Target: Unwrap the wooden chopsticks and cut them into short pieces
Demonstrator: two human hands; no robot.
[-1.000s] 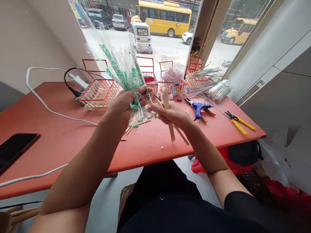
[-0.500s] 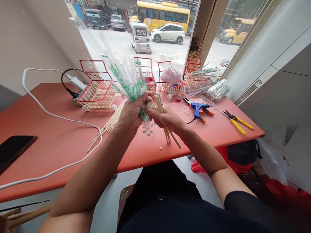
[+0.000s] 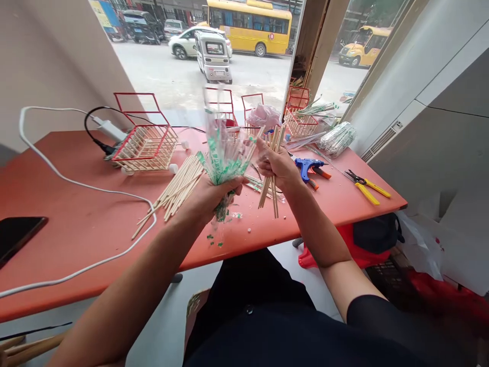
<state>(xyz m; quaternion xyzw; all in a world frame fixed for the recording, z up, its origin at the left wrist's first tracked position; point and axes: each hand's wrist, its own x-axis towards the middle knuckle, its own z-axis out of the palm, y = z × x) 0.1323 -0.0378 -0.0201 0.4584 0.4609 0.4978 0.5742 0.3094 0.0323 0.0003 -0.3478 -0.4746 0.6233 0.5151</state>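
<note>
My left hand (image 3: 219, 193) is closed round a bunch of clear plastic chopstick wrappers (image 3: 217, 158) with green print, their tops fanning upward. Close by on the right, my right hand (image 3: 278, 164) grips several bare wooden chopsticks (image 3: 275, 196), which stick out above and below the fist. A loose pile of bare chopsticks (image 3: 179, 188) lies on the table left of my left hand. A few wrapped chopsticks (image 3: 263, 187) lie on the tabletop between and behind my hands. Torn green scraps (image 3: 211, 237) are under the wrappers.
Stick-built baskets with red rims stand along the back, one at left (image 3: 147, 148). A blue glue gun (image 3: 308, 167), yellow-handled pliers (image 3: 367, 188) and a wrapped bundle (image 3: 336, 139) are at right. A white cable (image 3: 95, 189) and a phone (image 3: 21, 237) occupy the left of the orange table (image 3: 84, 229).
My hands have drawn apart; the right moved up and right with the chopsticks, the left slightly down with the wrappers. Wrapped chopsticks on the table now show between them.
</note>
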